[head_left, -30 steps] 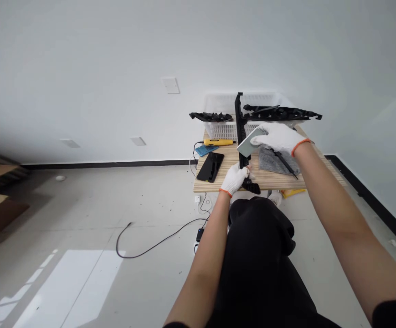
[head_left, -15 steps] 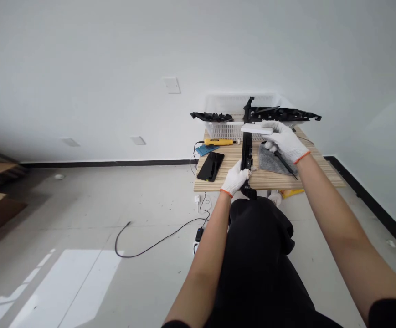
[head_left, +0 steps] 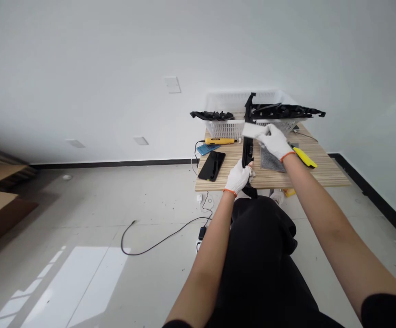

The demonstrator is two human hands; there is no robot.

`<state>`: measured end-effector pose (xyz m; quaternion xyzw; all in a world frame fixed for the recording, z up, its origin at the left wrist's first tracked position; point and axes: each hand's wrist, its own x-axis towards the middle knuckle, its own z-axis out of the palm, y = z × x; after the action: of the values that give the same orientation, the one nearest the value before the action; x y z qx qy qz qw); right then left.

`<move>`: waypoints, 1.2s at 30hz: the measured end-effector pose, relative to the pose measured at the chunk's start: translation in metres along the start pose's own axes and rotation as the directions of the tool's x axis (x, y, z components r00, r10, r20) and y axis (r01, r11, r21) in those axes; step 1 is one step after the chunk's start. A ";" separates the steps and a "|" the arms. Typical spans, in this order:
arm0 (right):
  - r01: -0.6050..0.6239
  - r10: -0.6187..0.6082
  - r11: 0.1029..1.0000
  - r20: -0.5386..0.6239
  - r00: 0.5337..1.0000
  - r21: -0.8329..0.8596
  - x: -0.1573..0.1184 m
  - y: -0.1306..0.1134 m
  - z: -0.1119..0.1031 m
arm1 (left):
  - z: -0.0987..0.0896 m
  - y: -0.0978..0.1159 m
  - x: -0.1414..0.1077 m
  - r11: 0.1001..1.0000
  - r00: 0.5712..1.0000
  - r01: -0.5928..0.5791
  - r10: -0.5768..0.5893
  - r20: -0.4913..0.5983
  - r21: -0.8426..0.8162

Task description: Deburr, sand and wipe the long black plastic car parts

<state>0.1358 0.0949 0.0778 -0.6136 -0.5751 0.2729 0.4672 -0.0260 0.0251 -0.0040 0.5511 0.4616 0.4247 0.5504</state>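
Note:
My left hand (head_left: 239, 177), in a white knit glove with an orange cuff, is closed round the lower part of a long black plastic trim piece (head_left: 248, 148). The piece stands lengthwise away from me, its far end reaching over the basket. In my gloved right hand (head_left: 275, 141) a flat white block (head_left: 252, 130) is pinched, held over the middle of the black piece. A yellow-and-black tool (head_left: 304, 157) shows just beyond my right wrist; whether that hand also holds it I cannot tell. Beneath the right hand lies a grey cloth (head_left: 269, 160).
A white plastic basket (head_left: 225, 131) with more black trim pieces (head_left: 286, 110) stands at the back of the striped wooden table (head_left: 327, 168), against the wall. To the left lie a yellow corded tool (head_left: 221, 141), a blue packet (head_left: 207, 149) and a black phone (head_left: 212, 166). A cable (head_left: 163, 239) trails across the floor.
The right hand has shifted a little left, and the white block has tilted. The tool by that hand showed black before; now its yellow side shows, farther right. The left hand keeps its grip.

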 end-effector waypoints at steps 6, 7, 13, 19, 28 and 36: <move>0.061 -0.062 0.997 -0.020 0.998 -0.048 0.007 0.003 0.002 | 0.000 -0.007 0.003 0.994 0.999 -0.044 0.046 -0.016 0.104; 0.070 -0.074 0.997 -0.092 0.993 -0.044 0.008 0.004 0.004 | 0.000 -0.008 0.003 0.993 0.999 -0.050 0.051 -0.010 0.106; 0.051 -0.050 0.999 -0.066 0.997 0.015 0.010 0.010 0.016 | 0.001 -0.009 0.005 0.996 0.999 -0.034 0.037 -0.031 0.088; 0.068 -0.078 0.996 -0.198 0.977 -0.055 0.011 0.011 0.027 | 0.003 -0.007 0.005 0.998 0.999 -0.016 0.018 -0.037 0.053; 0.022 -0.037 0.999 -0.326 0.945 -0.048 0.011 0.009 0.023 | 0.004 -0.005 0.003 0.992 0.997 -0.020 0.030 -0.077 0.123; -0.022 0.065 0.959 -0.144 0.987 0.283 0.011 0.009 0.031 | 0.003 -0.001 0.004 0.980 0.991 0.016 0.011 -0.133 0.200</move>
<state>0.1149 0.1138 0.0596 -0.5728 -0.4796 0.3143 0.5857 -0.0227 0.0283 -0.0057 0.5736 0.5383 0.4112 0.4606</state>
